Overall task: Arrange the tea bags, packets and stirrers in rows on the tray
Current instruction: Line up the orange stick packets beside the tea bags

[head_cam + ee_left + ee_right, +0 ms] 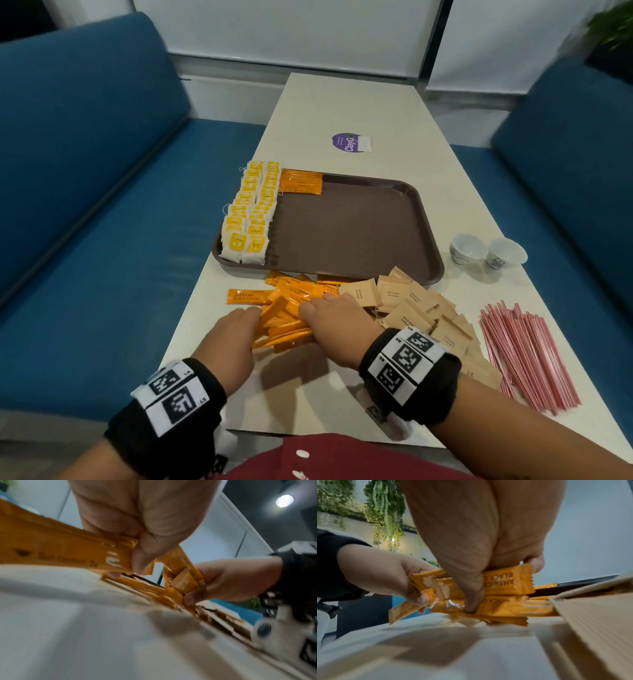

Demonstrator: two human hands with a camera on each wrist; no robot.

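While the orange coffee packets (284, 308) lie heaped on the table (342, 109) near the tray (359, 233), we pinch a bunch with our left hand (233, 339) and right hand (337, 325). They look light, slick and floppy, so we'd grip mid-length, fanned flat. Tea bags (251, 212) fill the tray's left; sugar packets (418, 308) and stirrers (524, 356) wait right.

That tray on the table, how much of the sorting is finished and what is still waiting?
Done: the tea bags lie in two rows along the left side of the tray, with a few coffee packets beside them at the far edge. In hand: the left hand and right hand grip the loose coffee pile. Left: the sugar packets and stirrers, all on the table.
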